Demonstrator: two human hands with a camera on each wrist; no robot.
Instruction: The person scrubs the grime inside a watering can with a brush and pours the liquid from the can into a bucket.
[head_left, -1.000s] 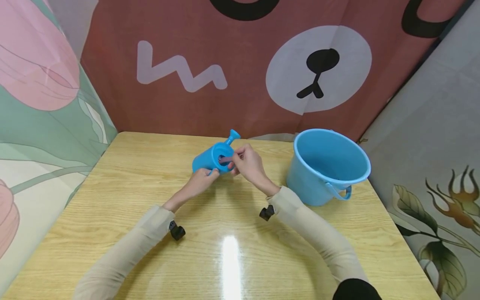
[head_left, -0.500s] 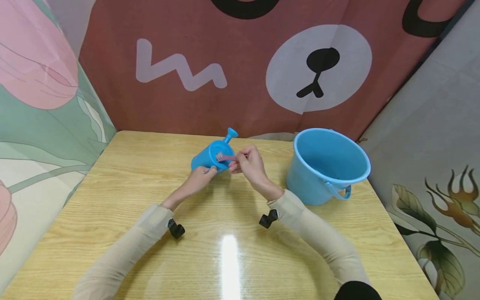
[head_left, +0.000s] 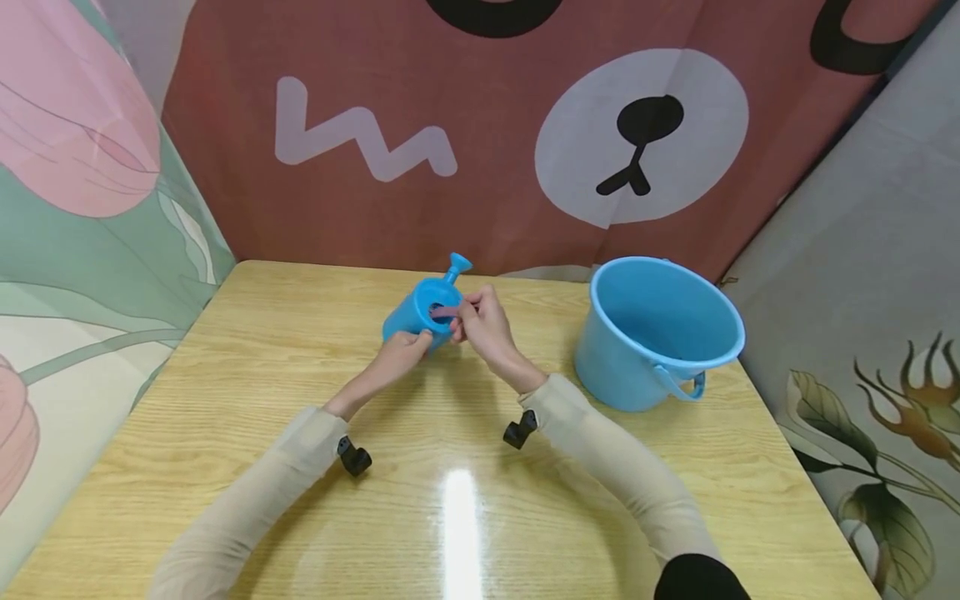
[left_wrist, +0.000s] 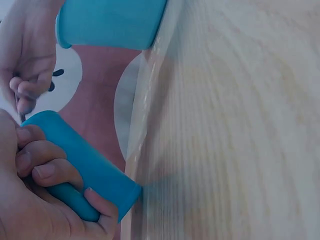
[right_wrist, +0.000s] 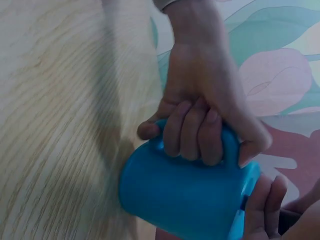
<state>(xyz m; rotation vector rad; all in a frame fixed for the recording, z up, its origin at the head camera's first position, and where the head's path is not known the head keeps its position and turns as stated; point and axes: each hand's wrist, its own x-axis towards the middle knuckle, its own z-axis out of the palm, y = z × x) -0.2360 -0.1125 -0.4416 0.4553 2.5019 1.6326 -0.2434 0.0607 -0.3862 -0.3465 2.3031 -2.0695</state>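
Observation:
A small blue watering can [head_left: 407, 317] is tilted above the table, its round opening towards the right and its spout pointing up and back. My left hand [head_left: 400, 358] grips its handle, fingers curled round it in the right wrist view. My right hand [head_left: 491, 332] pinches a pink toothbrush [head_left: 447, 312] at the opening. The brush's head is inside the can, so its bristles are hidden. In the left wrist view, the base of the can [left_wrist: 129, 200] is close to the table; I cannot tell whether it touches.
A large light-blue bucket [head_left: 626, 367] with a handle stands to the right, near the table's back edge. The wooden table [head_left: 375, 525] meets a reddish-brown printed cloth [head_left: 360, 225] at the back. Printed cloths also hang at both sides.
Half a second ago the toothbrush's bristled head was outside the opening; now it is in the can. My right hand has moved left towards the can. The left hand keeps its grip.

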